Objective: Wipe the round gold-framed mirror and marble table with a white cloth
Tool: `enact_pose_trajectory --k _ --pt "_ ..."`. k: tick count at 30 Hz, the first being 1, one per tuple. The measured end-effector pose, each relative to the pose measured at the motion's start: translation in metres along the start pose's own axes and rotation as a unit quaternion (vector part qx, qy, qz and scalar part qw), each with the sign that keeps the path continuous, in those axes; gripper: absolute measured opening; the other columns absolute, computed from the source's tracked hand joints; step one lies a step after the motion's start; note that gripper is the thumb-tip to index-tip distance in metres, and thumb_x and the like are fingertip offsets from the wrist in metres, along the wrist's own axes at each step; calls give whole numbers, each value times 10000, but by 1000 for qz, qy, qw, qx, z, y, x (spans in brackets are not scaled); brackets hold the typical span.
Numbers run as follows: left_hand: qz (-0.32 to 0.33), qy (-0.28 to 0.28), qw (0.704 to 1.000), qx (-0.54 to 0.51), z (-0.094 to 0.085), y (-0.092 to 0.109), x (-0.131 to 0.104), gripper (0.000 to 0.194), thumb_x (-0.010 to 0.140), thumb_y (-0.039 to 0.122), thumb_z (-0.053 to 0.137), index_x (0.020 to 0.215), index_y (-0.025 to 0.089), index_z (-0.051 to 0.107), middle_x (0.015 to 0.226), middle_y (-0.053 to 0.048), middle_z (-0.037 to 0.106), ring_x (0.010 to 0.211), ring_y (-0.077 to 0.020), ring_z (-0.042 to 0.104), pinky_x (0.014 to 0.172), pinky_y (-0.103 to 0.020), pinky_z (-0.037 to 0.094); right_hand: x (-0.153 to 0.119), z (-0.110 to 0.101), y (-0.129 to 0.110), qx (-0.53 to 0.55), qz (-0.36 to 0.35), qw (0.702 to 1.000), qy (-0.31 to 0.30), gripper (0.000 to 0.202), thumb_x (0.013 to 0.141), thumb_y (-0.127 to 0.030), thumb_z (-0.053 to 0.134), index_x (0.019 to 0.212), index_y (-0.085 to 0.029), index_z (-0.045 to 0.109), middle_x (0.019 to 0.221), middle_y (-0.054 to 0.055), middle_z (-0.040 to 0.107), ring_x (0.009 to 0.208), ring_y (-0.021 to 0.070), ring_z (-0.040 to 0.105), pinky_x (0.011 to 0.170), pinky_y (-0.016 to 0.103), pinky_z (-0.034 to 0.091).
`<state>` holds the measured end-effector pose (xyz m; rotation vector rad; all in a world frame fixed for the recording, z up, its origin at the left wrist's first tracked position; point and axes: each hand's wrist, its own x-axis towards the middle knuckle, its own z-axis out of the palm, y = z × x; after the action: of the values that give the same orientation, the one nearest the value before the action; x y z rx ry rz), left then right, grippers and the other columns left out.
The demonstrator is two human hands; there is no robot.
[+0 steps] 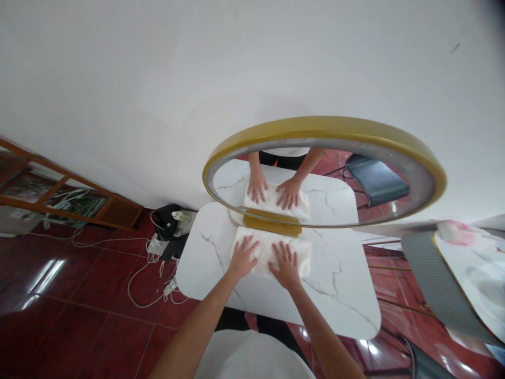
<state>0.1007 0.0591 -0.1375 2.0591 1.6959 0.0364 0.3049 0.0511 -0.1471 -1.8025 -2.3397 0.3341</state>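
A folded white towel (265, 251) lies flat on the white marbled tabletop (335, 295), close to the mirror's base. My left hand (242, 258) rests palm down on the towel's left part, its fingers spread. On the right part lies my right hand (284, 265), also flat with the fingers apart. Neither hand grips anything. Just beyond the towel stands the gold base (272, 225) of a large gold-rimmed mirror (323, 129), which reflects both hands and the towel.
A black bag (165, 221), a pale bottle (180, 216) and white power strips with cables (157, 246) are left of the table. A wooden shelf unit (118, 210) stands along the wall. At right is another table (469, 263); a dark chair (426, 360) is at lower right.
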Motion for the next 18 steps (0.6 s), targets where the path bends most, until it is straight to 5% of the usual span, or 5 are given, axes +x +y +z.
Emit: enact_pose_trajectory --k 7,10,13,18 --pt "91 24 996 10 33 -24 -97 556 938 322 383 1448 358 166 1548 42 127 1414 -218 125 1141 -452 168 -95 11 -4 -35 -78 995 -51 649 873 -410 437 1458 -281 187 1528 41 167 1393 296 143 1103 525 124" --pt "122 2 992 6 41 -33 -120 566 938 354 385 1452 353 149 1548 40 125 1412 -224 137 1136 -451 192 -124 14 3 -39 -116 990 -66 638 888 -460 413 1457 -299 173 1523 23 179 1388 276 175 1107 474 126" --pt "125 -10 992 -2 42 -36 -114 582 928 370 406 1452 359 152 1546 38 134 1410 -236 144 1132 -463 202 -121 19 11 -47 -124 989 -65 633 893 -487 400 1455 -317 164 1520 15 190 1381 267 200 1102 455 123" --pt "99 5 995 0 31 -34 -67 614 910 319 444 1448 373 153 1547 32 136 1412 -238 137 1125 -493 202 -69 20 18 -55 -88 994 -39 633 883 -459 412 1451 -333 160 1522 8 181 1382 264 198 1096 464 130"
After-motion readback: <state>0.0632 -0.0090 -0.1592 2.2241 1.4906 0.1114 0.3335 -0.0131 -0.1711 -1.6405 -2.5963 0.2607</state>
